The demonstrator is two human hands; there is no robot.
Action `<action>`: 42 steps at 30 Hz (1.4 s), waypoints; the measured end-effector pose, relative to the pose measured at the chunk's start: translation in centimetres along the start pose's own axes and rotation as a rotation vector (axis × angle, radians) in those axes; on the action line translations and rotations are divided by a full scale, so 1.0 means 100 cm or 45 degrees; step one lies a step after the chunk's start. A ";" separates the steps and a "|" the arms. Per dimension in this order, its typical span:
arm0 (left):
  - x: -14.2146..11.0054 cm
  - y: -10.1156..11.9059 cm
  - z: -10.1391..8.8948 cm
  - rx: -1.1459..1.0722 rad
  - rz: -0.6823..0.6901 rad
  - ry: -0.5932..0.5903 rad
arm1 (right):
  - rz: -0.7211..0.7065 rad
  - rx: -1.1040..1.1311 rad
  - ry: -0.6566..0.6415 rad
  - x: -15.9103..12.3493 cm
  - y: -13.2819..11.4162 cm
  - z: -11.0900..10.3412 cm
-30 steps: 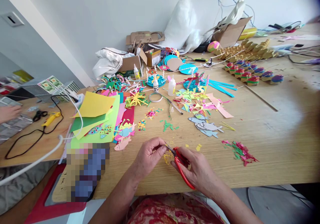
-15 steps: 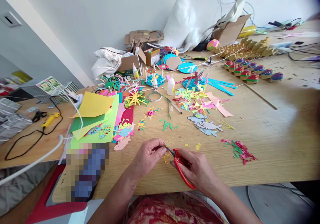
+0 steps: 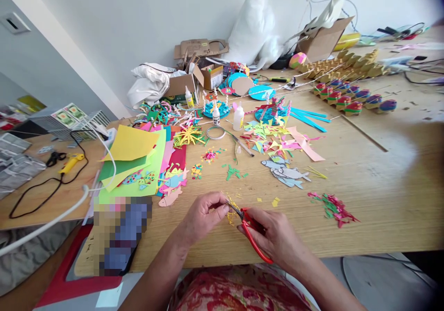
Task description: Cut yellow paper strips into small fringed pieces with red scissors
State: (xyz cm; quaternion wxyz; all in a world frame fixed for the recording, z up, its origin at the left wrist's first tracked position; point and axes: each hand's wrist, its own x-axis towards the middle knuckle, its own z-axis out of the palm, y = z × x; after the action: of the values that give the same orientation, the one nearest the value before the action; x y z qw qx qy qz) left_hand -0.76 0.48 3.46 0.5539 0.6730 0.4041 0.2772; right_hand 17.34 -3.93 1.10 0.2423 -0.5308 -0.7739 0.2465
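My right hand (image 3: pixel 272 232) is wrapped round the red handles of a pair of scissors (image 3: pixel 255 241). Their dark blades point left and reach the fingertips of my left hand (image 3: pixel 208 214). Thumb and forefinger of that hand are pinched together at the blade tips; whatever sits between them is too small to make out. Thin yellow paper snippets (image 3: pixel 231 216) lie on the table under the blades. A few larger yellow bits (image 3: pixel 275 202) are just beyond the scissors. To the right of my right hand is a pile of red and green paper strips (image 3: pixel 335 211).
Grey-blue paper fish (image 3: pixel 289 174) and mixed paper scraps (image 3: pixel 267 135) lie farther back. Coloured sheets (image 3: pixel 130 146) are stacked at left, near a blurred-out object (image 3: pixel 125 239). Glue bottles (image 3: pixel 238 118) stand mid-table. Painted egg-carton pieces (image 3: pixel 354 107) are at right. A white cable (image 3: pixel 45 230) crosses the left side.
The camera view has shifted slightly, moving the background a little to the right. Both hands and the scissors keep nearly the same pose, and more yellow snippets show by the blades.
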 end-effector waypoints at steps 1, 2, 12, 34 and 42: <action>0.000 0.002 0.000 0.012 -0.002 0.001 | 0.000 -0.004 -0.002 0.000 0.000 0.000; 0.000 0.003 -0.001 0.022 -0.003 0.002 | 0.000 -0.010 -0.007 0.000 0.000 0.000; -0.001 0.005 -0.004 0.029 0.030 -0.011 | -0.011 -0.088 -0.035 -0.002 -0.002 -0.002; -0.004 0.000 -0.002 -0.044 0.004 -0.003 | 0.073 0.012 -0.143 0.001 -0.010 -0.005; -0.005 0.003 -0.003 -0.008 0.023 -0.008 | 0.025 -0.043 -0.065 -0.001 -0.006 -0.002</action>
State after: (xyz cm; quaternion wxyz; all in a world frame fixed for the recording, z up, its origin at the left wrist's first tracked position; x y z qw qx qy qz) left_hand -1.21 0.25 3.86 0.5548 0.6756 0.3955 0.2815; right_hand 17.11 -4.22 1.66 0.2110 -0.5361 -0.7785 0.2491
